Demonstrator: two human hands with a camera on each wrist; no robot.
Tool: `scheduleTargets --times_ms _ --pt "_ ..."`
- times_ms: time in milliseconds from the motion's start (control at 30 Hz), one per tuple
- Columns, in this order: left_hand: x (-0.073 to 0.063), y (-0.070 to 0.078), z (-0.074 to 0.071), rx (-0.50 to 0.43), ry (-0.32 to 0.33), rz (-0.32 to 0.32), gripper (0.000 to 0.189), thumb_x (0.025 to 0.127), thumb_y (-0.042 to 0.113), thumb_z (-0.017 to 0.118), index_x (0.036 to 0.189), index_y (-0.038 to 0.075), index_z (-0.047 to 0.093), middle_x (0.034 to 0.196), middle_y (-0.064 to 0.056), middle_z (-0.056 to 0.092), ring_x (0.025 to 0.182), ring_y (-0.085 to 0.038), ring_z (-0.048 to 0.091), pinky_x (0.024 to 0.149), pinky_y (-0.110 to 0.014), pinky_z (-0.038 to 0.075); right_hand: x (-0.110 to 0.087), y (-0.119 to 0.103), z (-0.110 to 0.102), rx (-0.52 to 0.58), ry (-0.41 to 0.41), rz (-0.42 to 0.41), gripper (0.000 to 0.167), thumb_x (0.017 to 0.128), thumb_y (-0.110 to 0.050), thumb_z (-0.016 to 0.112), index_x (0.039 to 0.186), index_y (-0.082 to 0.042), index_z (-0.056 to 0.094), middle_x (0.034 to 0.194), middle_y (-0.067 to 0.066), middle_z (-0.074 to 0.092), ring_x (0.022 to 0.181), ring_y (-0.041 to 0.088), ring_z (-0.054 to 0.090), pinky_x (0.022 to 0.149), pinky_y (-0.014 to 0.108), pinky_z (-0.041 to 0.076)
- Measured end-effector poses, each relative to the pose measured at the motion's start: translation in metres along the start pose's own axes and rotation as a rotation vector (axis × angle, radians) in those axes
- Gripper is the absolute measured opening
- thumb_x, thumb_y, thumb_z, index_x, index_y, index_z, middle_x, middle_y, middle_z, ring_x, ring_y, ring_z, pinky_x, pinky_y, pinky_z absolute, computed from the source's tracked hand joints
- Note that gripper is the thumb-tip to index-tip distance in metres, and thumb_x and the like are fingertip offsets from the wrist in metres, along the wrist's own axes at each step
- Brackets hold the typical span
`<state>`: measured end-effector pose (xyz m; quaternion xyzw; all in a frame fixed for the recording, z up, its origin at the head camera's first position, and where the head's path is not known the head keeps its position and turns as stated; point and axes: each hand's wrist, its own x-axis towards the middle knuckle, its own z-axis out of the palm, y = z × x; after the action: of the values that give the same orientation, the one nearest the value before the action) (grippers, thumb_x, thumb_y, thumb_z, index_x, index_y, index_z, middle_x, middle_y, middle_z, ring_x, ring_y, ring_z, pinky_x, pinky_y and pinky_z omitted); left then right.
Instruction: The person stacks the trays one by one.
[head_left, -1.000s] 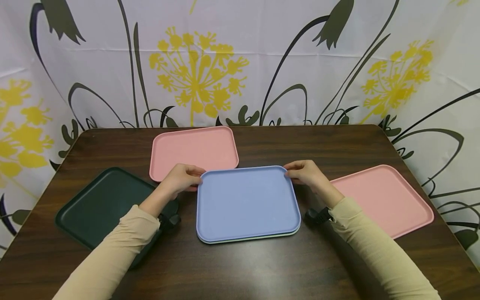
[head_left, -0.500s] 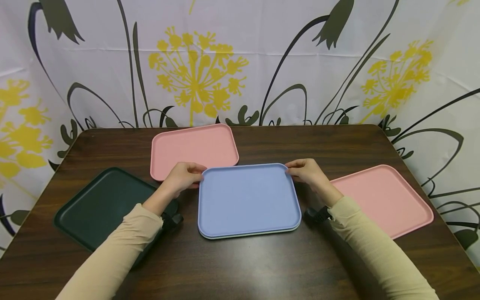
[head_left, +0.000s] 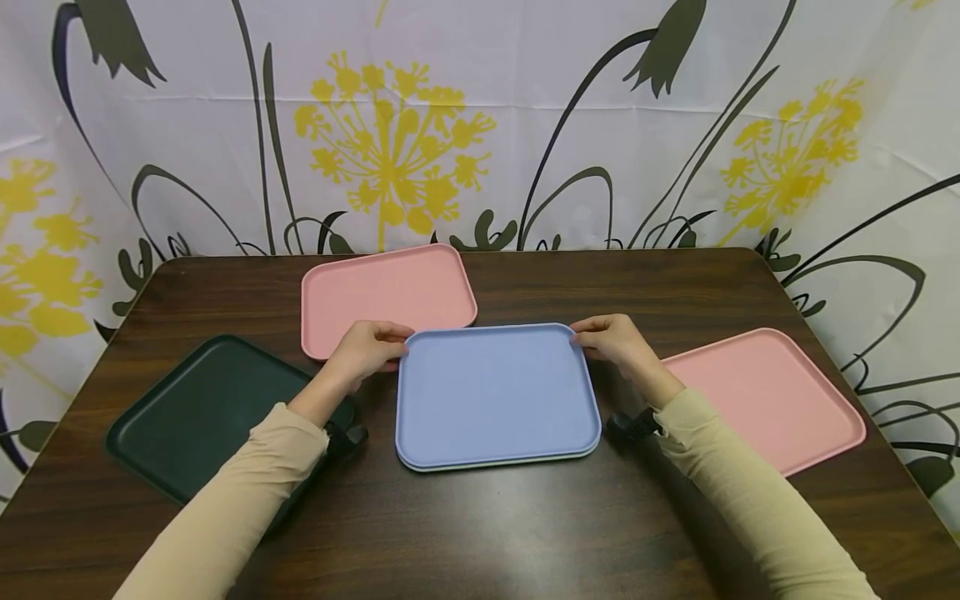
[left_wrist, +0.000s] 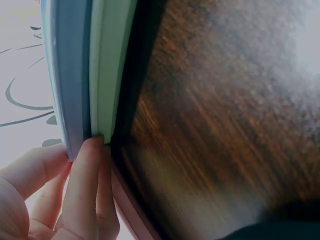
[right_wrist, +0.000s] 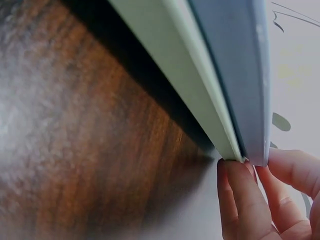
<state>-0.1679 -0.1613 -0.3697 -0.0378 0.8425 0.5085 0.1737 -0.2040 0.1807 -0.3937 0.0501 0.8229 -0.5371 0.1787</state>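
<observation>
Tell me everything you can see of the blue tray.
The blue tray is a plain rounded rectangle with a low raised rim, smooth and apparently plastic. It is face up and looks roughly level, in front of the person, stacked on a pale green tray whose edge shows beneath. The left hand grips it at the far left corner, the right hand at the far right. Its underside is hidden.

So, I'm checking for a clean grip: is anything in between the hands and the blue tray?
Nothing visible: the left hand and right hand both touch the blue tray at its far corners. The pale green tray lies beneath it, not in between.
</observation>
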Motion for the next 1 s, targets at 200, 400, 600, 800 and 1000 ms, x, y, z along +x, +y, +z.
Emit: scheduleTargets --times_ms 200,400,600,800,1000 --pt "0.003 -0.001 0.001 -0.006 0.016 0.007 0.038 0.094 0.001 0.053 0.13 -0.009 0.052 0.133 -0.029 0.054 0.115 -0.033 0.058 0.094 -0.042 0.053 0.002 -0.001 -0.001 0.012 -0.003 -0.001 0.037 0.089 -0.005 0.061 0.122 0.011 0.058 0.115 0.017 0.065 0.083 0.001 0.061 0.092 0.033 0.055" --pt "0.003 0.0 0.001 0.013 0.021 0.013 0.04 0.091 -0.002 0.056 0.129 -0.01 0.053 0.13 -0.03 0.055 0.113 -0.033 0.059 0.094 -0.042 0.053 0.002 -0.001 -0.002 0.006 0.0 0.002 0.037 0.09 -0.004 0.061 0.123 0.012 0.058 0.116 0.018 0.064 0.083 0.001 0.061 0.092 0.032 0.055" --pt "0.003 -0.001 0.001 0.02 0.01 0.008 0.04 0.091 -0.001 0.057 0.13 -0.009 0.052 0.132 -0.029 0.054 0.115 -0.035 0.058 0.095 -0.043 0.052 0.002 -0.001 -0.002 -0.016 -0.01 0.012 0.036 0.09 -0.005 0.06 0.123 0.011 0.058 0.122 0.023 0.062 0.087 0.004 0.061 0.095 0.036 0.053" --pt "0.001 0.0 0.0 0.011 -0.009 0.01 0.044 0.09 -0.003 0.058 0.132 -0.009 0.05 0.134 -0.029 0.052 0.119 -0.036 0.055 0.095 -0.042 0.053 0.002 -0.002 -0.006 -0.031 -0.071 0.003 0.039 0.092 -0.006 0.058 0.126 0.012 0.055 0.127 0.025 0.058 0.089 0.003 0.06 0.099 0.037 0.051" --pt "-0.001 -0.001 -0.001 -0.006 -0.029 -0.001 0.047 0.09 -0.001 0.058 0.135 -0.008 0.048 0.136 -0.029 0.05 0.121 -0.037 0.053 0.095 -0.043 0.053 -0.002 -0.004 -0.02 -0.01 -0.121 -0.032 0.043 0.094 -0.007 0.054 0.131 0.013 0.048 0.134 0.029 0.051 0.092 0.003 0.061 0.099 0.037 0.051"
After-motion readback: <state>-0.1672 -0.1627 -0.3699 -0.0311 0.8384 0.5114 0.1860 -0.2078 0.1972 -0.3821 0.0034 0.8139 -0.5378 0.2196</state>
